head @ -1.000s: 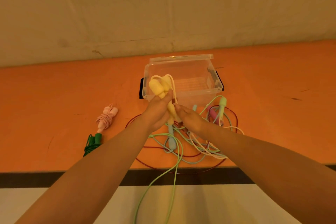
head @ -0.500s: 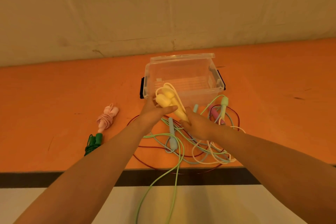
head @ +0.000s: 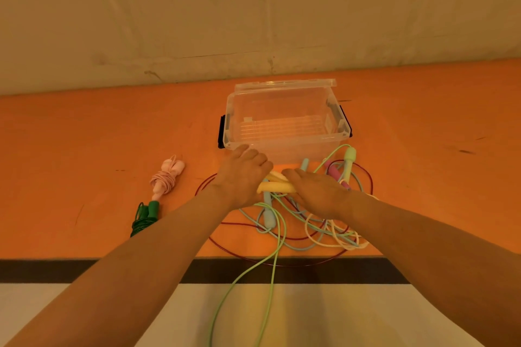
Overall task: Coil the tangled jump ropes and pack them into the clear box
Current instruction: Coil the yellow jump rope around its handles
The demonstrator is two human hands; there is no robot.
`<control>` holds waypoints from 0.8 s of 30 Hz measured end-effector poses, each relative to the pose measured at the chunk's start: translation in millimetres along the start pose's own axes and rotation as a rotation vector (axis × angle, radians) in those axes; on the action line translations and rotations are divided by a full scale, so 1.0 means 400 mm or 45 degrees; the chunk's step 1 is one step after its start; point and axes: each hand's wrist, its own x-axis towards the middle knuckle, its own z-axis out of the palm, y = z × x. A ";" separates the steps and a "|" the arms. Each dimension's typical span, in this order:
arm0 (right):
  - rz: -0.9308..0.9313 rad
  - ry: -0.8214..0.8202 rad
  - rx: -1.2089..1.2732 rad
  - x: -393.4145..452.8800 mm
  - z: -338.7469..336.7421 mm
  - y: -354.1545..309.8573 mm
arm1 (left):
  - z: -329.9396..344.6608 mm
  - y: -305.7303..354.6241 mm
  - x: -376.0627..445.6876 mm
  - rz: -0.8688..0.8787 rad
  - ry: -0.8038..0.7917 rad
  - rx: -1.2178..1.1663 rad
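Orange desk (head: 84,149) against a scuffed beige wall, with the clear box (head: 284,149) sitting open near the back edge and nothing inside it that I could see. Both hands were down low right in front of the box, on the yellow handles (head: 275,186). Left hand (head: 242,175) had its fingers curled over one end of the handles, right hand (head: 315,191) wrapped the other end, so both were gripping the same yellow rope.

That rope's cream cord (head: 332,234) was lying in the tangled pile (head: 293,222) together with the light blue, mint green and dark red ropes. The mint green cord (head: 253,276) ran off the front edge of the desk toward the floor. Off to the left the pink bundle (head: 166,175) and green bundle (head: 143,214) were already coiled but not in the box.

My worry: pulling on the yellow handles would probably drag the whole knot along, since the cords cross each other. The box looked light, so a snagged loop could shove it. And that dangling green cord could slide the pile off the edge.
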 end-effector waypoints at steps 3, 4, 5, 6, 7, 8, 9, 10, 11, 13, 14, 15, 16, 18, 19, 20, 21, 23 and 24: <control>-0.037 0.108 0.008 -0.006 0.007 0.013 | -0.003 0.020 -0.009 -0.007 0.086 0.067; -0.040 0.140 0.037 -0.007 0.009 0.015 | 0.001 0.027 -0.013 -0.016 0.107 0.092; -0.040 0.169 0.071 -0.007 0.010 0.017 | 0.008 0.033 -0.015 -0.034 0.117 0.110; -0.037 0.194 0.107 -0.006 0.010 0.019 | 0.018 0.036 -0.017 -0.048 0.135 0.109; -0.031 0.218 0.149 -0.005 0.010 0.022 | 0.027 0.036 -0.017 -0.063 0.185 0.091; -0.015 0.238 0.199 -0.004 0.008 0.027 | 0.034 0.035 -0.016 -0.078 0.235 0.053; 0.007 0.260 0.248 -0.003 0.006 0.032 | 0.039 0.033 -0.014 -0.089 0.272 0.015; 0.030 0.280 0.285 -0.003 0.004 0.036 | 0.042 0.032 -0.012 -0.097 0.294 -0.019; 0.043 0.303 0.302 -0.002 0.003 0.040 | 0.044 0.033 -0.010 -0.105 0.306 -0.044; 0.048 0.343 0.314 -0.001 0.004 0.043 | 0.044 0.038 -0.006 -0.126 0.317 -0.083; 0.048 0.360 0.320 0.000 0.005 0.044 | 0.044 0.040 -0.003 -0.140 0.315 -0.096; 0.046 0.374 0.328 -0.001 0.005 0.045 | 0.045 0.042 -0.002 -0.149 0.306 -0.105; 0.042 0.382 0.343 -0.003 0.005 0.044 | 0.047 0.044 -0.001 -0.156 0.292 -0.107; 0.029 0.400 0.400 -0.005 0.001 0.046 | 0.050 0.045 -0.003 -0.168 0.283 -0.097; 0.031 0.402 0.436 -0.006 -0.001 0.048 | 0.053 0.044 -0.004 -0.173 0.286 -0.092; 0.039 0.399 0.469 -0.009 -0.004 0.049 | 0.055 0.042 -0.004 -0.178 0.289 -0.087; 0.049 0.396 0.500 -0.010 -0.005 0.051 | 0.058 0.040 -0.004 -0.185 0.289 -0.076; 0.070 0.381 0.559 -0.014 -0.006 0.051 | 0.057 0.036 -0.006 -0.206 0.281 -0.052; 0.083 0.373 0.584 -0.016 -0.006 0.050 | 0.055 0.034 -0.008 -0.219 0.268 -0.052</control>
